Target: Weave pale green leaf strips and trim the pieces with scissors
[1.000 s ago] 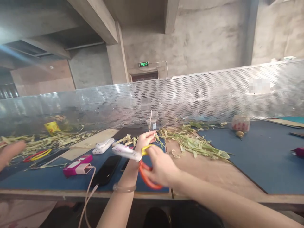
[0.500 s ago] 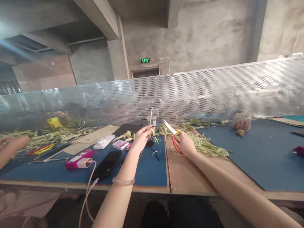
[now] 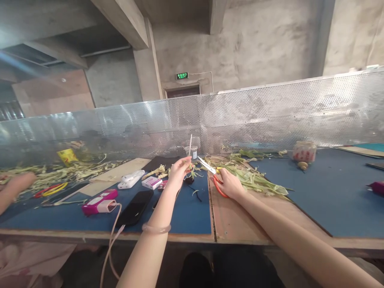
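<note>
Near the middle of the bench, my left hand [image 3: 179, 172] is closed on a small plant piece [image 3: 193, 171] with pale green, leafy ends. My right hand [image 3: 229, 183] grips scissors [image 3: 219, 188] with red and yellow handles. Their blades are slightly apart and point up and left, close to the plant piece. Behind my left hand stands a clear plastic cup [image 3: 194, 152] with a white straw. Pale green stalks and leaves [image 3: 258, 182] lie beyond and to the right of my right hand.
To the left are a black phone [image 3: 135, 207], a magenta box [image 3: 99, 202], a white charger [image 3: 131, 179], a small box [image 3: 152, 183] and another person's hand [image 3: 22, 182]. A jar [image 3: 304, 151] stands right. A perforated metal panel [image 3: 255, 112] runs behind.
My right hand and the scissors have moved slightly left, bringing the blades closer to the plant piece. My left hand has shifted only slightly.
</note>
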`<state>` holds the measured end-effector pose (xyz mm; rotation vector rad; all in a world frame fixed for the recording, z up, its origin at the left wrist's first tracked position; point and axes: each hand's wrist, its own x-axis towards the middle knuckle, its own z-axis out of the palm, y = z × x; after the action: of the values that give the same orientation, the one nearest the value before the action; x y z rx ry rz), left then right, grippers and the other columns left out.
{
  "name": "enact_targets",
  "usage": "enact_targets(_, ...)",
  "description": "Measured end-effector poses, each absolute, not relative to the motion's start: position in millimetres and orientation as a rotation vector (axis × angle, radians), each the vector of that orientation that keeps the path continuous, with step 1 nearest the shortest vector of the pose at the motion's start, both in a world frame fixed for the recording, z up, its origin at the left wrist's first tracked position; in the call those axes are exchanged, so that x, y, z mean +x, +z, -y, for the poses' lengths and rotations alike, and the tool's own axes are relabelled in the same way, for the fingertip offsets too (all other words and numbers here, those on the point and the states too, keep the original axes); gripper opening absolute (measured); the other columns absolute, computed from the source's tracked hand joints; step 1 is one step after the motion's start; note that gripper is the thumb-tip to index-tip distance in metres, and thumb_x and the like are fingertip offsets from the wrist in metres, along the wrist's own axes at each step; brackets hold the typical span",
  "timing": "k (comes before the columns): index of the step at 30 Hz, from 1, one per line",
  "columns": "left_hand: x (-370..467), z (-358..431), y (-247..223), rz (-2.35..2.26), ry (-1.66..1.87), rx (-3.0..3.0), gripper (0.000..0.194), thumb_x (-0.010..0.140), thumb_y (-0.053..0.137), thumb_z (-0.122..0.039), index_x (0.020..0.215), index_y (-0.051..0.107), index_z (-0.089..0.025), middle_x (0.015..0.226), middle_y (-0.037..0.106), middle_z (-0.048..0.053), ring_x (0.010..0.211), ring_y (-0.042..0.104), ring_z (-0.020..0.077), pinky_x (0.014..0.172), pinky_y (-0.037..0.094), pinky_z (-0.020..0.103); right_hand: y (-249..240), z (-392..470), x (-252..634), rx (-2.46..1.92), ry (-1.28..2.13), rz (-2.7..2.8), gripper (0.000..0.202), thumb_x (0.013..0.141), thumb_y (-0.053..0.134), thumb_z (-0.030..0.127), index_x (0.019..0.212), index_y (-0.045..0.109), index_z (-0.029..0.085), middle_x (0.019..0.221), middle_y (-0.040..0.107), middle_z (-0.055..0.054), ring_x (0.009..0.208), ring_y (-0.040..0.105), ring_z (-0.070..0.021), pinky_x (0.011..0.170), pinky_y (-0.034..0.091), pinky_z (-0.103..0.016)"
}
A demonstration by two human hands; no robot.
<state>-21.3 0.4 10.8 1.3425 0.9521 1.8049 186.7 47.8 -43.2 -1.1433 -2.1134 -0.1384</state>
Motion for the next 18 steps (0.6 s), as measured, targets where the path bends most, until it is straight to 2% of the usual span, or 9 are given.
enact_targets(4,-21.6,-5.8,6.7,-1.139,1.81,1.401,0.037,0.064,0.066,-0.038,0.092,0.066,-0.015,0.086,0.064,0.008,0.072,0.06,0.015,0.057,0.047,0.023,-42.1,-45.9,186.0,-1.152,-0.143,2.162,0.038,0.082,0.033,0.055,0.093,0.045,0.02,0.088,0.058,-0.005,0.07,0.054,-0.0163,0.053,0.025,-0.024)
enact_targets(7,-21.5,-9.4,4.5,-1.167,1.82,1.428,0.036,0.07,0.059,-0.041,0.093,0.066,-0.015,0.087,0.064,0.009,0.07,0.06,0.0148,0.06,0.049,0.027,-41.3,-45.2,185.4,-1.168,-0.14,2.165,0.037,0.082,0.034,0.055,0.091,0.045,0.02,0.086,0.057,-0.005,0.07,0.054,-0.0163,0.053,0.025,-0.024)
enact_targets(12,-20.6,-9.2,5.6,-1.172,1.869,1.476,0.031,0.07,0.061,-0.032,0.096,0.065,-0.016,0.096,0.063,0.009,0.077,0.06,0.0159,0.068,0.05,0.029,-42.3,-48.6,186.4,-1.186,-0.105,2.176,0.039,0.081,0.031,0.057,0.086,0.044,0.021,0.084,0.057,-0.004,0.068,0.054,-0.0169,0.052,0.025,-0.024)
enact_targets(18,-21.5,-9.0,8.3,-1.201,1.914,1.513,0.034,0.067,0.064,-0.028,0.099,0.064,-0.017,0.086,0.063,0.006,0.073,0.059,0.0141,0.068,0.051,0.029,-41.8,-47.5,188.4,-1.189,-0.034,2.222,0.04,0.081,0.029,0.058,0.087,0.043,0.021,0.084,0.059,-0.004,0.069,0.055,-0.0176,0.052,0.024,-0.024)
